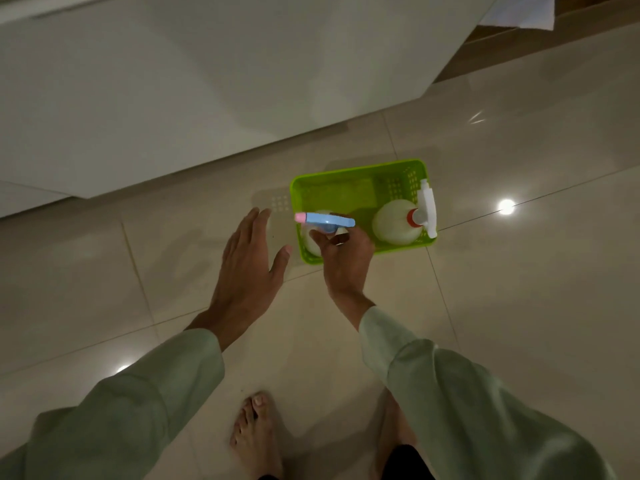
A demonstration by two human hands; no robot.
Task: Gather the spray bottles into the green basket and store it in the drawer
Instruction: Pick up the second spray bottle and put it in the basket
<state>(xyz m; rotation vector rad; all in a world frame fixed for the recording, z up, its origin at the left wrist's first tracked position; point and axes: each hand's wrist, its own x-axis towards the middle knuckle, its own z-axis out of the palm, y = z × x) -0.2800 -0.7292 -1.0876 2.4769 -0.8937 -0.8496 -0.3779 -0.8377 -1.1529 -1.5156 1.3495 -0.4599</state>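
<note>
A bright green basket [360, 174] stands on the tiled floor in front of a white cabinet. In its right half stands a pale spray bottle [394, 221] with a white trigger head and red collar. My right hand [346, 261] grips the neck of a second spray bottle with a blue head and pink nozzle [323, 220], holding it upright in the basket's left end; its white body is mostly hidden by my fingers. My left hand [247, 268] hovers just left of the basket, fingers spread, holding nothing.
White cabinet fronts [173, 98] fill the upper left, their lower edge close behind the basket. A wooden strip and a white cloth [519, 10] show at top right. My bare feet [256, 434] stand on the glossy beige tiles below the hands.
</note>
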